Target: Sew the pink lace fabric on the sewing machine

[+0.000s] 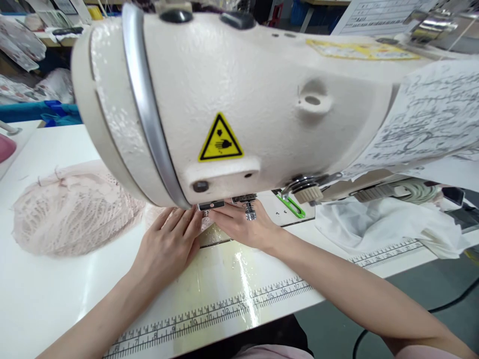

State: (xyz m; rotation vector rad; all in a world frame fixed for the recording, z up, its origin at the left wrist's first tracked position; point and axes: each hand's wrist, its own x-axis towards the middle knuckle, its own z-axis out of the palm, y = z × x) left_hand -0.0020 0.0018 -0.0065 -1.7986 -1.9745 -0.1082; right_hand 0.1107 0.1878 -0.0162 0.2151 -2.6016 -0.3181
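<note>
White tabletop [41,299], lace [75,212] (under left hand [170,239])

The lace [75,214] is sheer cloth, the sewing machine [262,94] glossy and pebbled, the tabletop [41,299] smooth.

Person wears pale-pink top [275,352], near centre — sleeve edge [424,352] same pink, near right. Black garment [290,333] just beyond top — left hand [168,242], right hand [247,224] bare, forearms [348,279] too.
</note>
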